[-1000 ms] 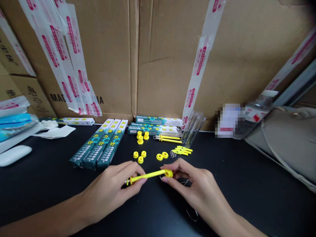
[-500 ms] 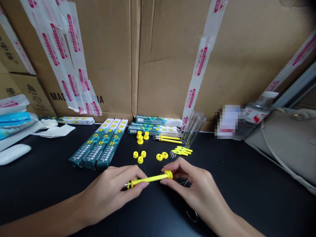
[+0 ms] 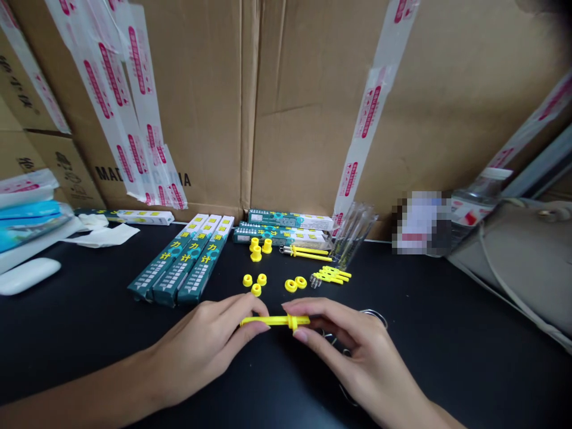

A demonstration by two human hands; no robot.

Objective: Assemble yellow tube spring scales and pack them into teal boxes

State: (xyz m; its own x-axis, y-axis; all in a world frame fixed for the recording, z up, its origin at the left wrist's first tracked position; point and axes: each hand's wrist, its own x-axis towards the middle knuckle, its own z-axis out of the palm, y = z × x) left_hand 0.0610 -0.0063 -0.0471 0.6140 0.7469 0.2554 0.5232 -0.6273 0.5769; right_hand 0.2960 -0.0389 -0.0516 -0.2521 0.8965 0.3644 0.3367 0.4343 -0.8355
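Note:
My left hand pinches a slim yellow plastic rod between thumb and fingers, and covers its left end. Around the rod, near its right end, sits a yellow flanged ring. My right hand grips this ring with thumb and forefinger, while a short piece of rod sticks out to its right. Bent metal wire hooks lie behind and under my right hand, partly hidden by it. Beyond the hands are two yellow rings, several yellow collars and several yellow slotted pieces beside small springs.
Green printed boxes lie at left, more boxes farther back. Near them are rods with metal ends and clear tubes. A bottle and a grey bag stand at right. Cardboard walls the back.
The yellow ring has moved left along the rod from its right tip, so the tip now sticks out. The metal part by my left hand is now hidden. The view has shifted slightly.

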